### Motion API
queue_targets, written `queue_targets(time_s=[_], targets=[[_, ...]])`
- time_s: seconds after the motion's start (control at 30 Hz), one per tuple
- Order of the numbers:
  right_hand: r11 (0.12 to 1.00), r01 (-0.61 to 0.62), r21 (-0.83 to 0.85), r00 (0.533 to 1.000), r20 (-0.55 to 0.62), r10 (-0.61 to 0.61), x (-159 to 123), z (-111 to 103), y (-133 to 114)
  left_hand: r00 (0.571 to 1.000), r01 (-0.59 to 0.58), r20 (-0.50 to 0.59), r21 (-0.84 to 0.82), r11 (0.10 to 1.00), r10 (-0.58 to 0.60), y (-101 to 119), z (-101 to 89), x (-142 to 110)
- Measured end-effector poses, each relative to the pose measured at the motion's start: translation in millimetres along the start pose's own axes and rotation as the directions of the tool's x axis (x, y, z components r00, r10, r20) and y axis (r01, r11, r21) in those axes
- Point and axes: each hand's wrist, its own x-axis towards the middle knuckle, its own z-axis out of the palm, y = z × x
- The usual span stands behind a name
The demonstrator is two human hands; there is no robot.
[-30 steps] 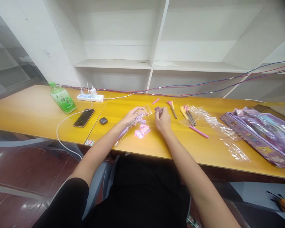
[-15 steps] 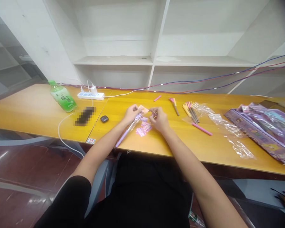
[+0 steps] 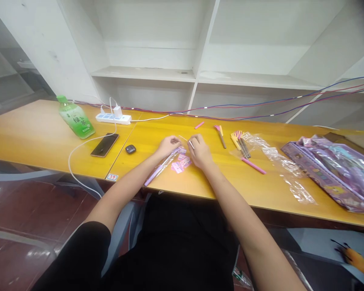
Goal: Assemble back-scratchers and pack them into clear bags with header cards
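Note:
My left hand (image 3: 167, 144) and my right hand (image 3: 198, 149) meet over the middle of the yellow table (image 3: 200, 182). Both are closed in a pinch on the mouth of a clear plastic bag (image 3: 164, 163) that runs toward the table's front edge, with a purple stick-like item inside it. A thin edge of the bag stretches between the two hands. Several small pink cards (image 3: 179, 165) lie on the table just below my hands.
A green bottle (image 3: 75, 118), white power strip (image 3: 114, 117), phone (image 3: 104, 144) on a white cable and a small black case (image 3: 130, 149) sit left. Right lie a pink piece (image 3: 199, 125), small toy tools (image 3: 241, 144), pink stick (image 3: 254, 166), clear wrappers (image 3: 286, 171) and purple packages (image 3: 336, 169).
My right hand brought a small purple piece from above the cards over to the bag. Both hands have since sunk closer to the table, and the piece is out of sight.

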Motion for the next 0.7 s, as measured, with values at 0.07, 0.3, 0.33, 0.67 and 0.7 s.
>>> queue_targets(time_s=[0.07,0.3,0.33,0.67,0.7], targets=[[0.994,0.061,-0.091,0.998,0.037,-0.058,0.8,2.5,2.5,1.0,0.007,0.008,0.003,1.0,-0.007,-1.5,0.0,0.4],[0.977,0.093,-0.192,0.995,0.056,-0.083,-0.1,16.1,11.2,0.999,0.024,0.028,-0.049,0.999,-0.022,-4.7,0.1,2.1],[0.98,0.086,-0.178,0.996,0.051,-0.079,-0.9,17.8,12.6,0.998,0.025,0.051,-0.063,0.998,-0.021,-4.7,0.4,2.0],[1.0,0.024,-0.001,0.998,0.053,-0.024,-4.1,18.6,16.4,0.991,-0.015,0.13,-0.024,1.0,0.018,-5.9,1.3,-0.6],[1.0,0.022,0.01,0.998,0.062,-0.023,-3.9,17.6,15.8,0.991,-0.016,0.129,-0.015,1.0,0.018,-6.5,1.3,-0.5]])
